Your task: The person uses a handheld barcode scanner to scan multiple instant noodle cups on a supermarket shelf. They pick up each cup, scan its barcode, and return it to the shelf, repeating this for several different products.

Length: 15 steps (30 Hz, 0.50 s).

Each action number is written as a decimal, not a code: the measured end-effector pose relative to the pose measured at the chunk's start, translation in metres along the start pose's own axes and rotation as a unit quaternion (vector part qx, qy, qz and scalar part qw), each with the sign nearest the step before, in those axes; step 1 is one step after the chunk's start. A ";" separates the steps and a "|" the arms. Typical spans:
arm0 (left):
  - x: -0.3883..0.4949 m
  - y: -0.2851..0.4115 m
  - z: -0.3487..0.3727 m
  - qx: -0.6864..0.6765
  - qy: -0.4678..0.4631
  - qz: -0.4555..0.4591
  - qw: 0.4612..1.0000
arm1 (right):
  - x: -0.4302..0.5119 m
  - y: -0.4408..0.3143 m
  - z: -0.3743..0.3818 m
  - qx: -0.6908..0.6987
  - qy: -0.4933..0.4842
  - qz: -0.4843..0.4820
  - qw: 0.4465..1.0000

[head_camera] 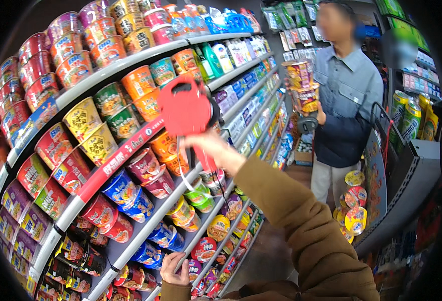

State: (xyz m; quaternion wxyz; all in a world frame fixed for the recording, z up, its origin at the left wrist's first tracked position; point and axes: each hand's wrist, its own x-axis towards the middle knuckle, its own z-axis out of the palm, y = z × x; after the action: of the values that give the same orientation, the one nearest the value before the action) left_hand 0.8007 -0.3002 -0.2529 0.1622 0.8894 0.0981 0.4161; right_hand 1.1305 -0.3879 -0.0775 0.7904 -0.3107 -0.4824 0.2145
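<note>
My right hand (pixel 213 148), in a brown sleeve, is raised before the shelves and grips the handle of a red handheld device (pixel 186 107) with a black side part. A white strap and a thin black cord hang below it. Low in the view, my left hand (pixel 175 268) has its fingers loosely curled near the lower shelf edge, with nothing seen in it. Around the device stand cup noodles (pixel 140 83) in orange, green and yellow tubs. Blue instant noodle tubs (pixel 127 193) stand on the shelf below, between the two hands.
Shelves with a white front rail (pixel 157 50) run along the left and away to the back. A person in a grey-blue jacket (pixel 347 90) stands in the aisle, holding stacked noodle tubs (pixel 303 88). At the right are a grey display unit (pixel 405 180) and noodle tubs (pixel 355 221) low down.
</note>
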 end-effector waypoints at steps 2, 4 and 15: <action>0.001 0.003 0.010 -0.005 -0.020 0.013 1.000 | -0.052 0.020 0.008 -0.045 0.017 0.048 0.998; -0.001 0.007 0.020 -0.039 -0.035 0.006 0.999 | -0.102 0.042 0.013 -0.122 0.060 0.018 0.991; -0.027 0.018 0.048 -0.106 -0.075 -0.035 0.991 | -0.269 0.129 0.013 -0.159 0.045 0.170 0.971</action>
State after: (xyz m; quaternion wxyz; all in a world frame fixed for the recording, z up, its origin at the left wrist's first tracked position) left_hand 0.8216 -0.3350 -0.2939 0.2767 0.8919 0.0726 0.3503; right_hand 0.9951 -0.4638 -0.3324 0.7037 -0.5192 -0.4142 0.2525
